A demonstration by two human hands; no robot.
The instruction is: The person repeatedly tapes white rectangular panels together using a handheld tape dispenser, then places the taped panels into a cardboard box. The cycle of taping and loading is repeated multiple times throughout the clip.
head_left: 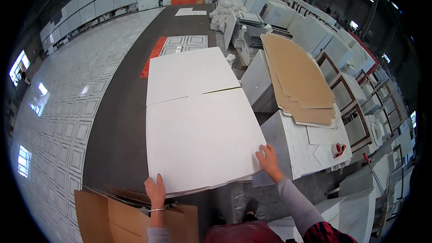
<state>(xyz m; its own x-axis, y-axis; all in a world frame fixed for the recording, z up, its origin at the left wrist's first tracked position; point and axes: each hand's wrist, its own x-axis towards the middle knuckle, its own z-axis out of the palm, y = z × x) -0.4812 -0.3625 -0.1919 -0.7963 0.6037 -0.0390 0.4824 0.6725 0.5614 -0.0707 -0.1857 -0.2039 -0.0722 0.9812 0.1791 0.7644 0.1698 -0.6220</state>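
Note:
In front of me lies a large white cardboard sheet (202, 139), with a slit running across it from the right edge and another from the left. Layers show along its near edge, so it may be folded or stacked. My left hand (155, 192) grips the near left corner, its thumb on top and the other fingers partly hidden by the edge. At the near right corner, my right hand (268, 159) holds the right edge, fingers bent over it. Beyond the sheet, a white panel with framed squares (185, 42) lies beside an orange-red strip (153, 56).
An opened brown carton (101, 218) stands below my left hand. To the right, brown cardboard sheets (299, 76) lie on a stack of white boards (288, 146) with a red tape dispenser (338, 149). Patterned white tiles (67, 108) cover the left side.

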